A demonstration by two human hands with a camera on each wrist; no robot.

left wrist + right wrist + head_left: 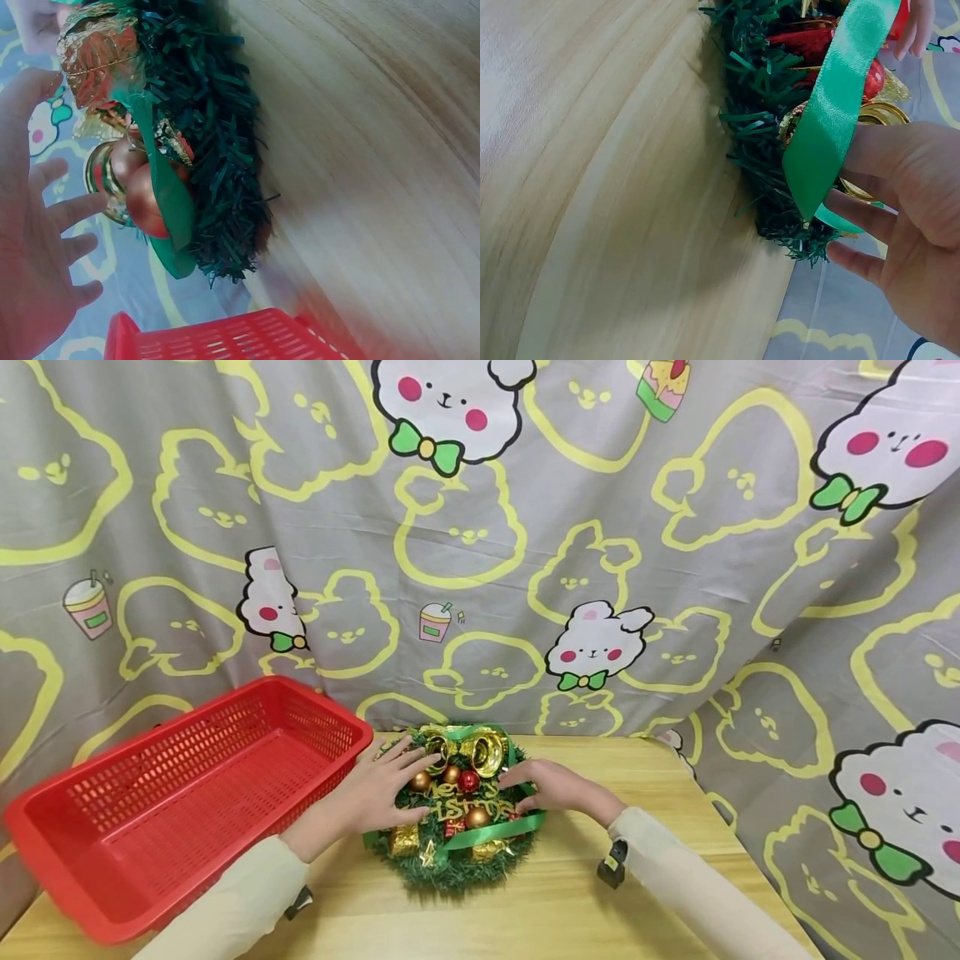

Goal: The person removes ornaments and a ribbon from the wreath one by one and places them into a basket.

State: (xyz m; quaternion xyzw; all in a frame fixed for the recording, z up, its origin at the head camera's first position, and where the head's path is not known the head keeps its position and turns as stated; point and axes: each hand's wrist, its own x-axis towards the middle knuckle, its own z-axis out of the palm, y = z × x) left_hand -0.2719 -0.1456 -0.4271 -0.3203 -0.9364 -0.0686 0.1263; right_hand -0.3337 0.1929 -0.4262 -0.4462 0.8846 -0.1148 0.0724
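A green tinsel Christmas wreath (457, 872) lies on the table, with gold bells (487, 754), shiny balls (477, 817), small wrapped boxes and gold lettering on it. A green ribbon (829, 112) winds across its decorations. Over the wreath's left side my left hand (378, 785) spreads its fingers; in the left wrist view they reach toward copper-coloured balls (146, 199) and hold nothing. At the right side, my right hand (555, 789) has its fingers loosely bent, the fingertips right at the ribbon and the wreath's edge.
A red plastic basket (187, 727) with slotted walls stands to the left, close to my left forearm. The wooden table (592, 893) runs back to a grey patterned curtain (480, 635), which also hangs along the right side.
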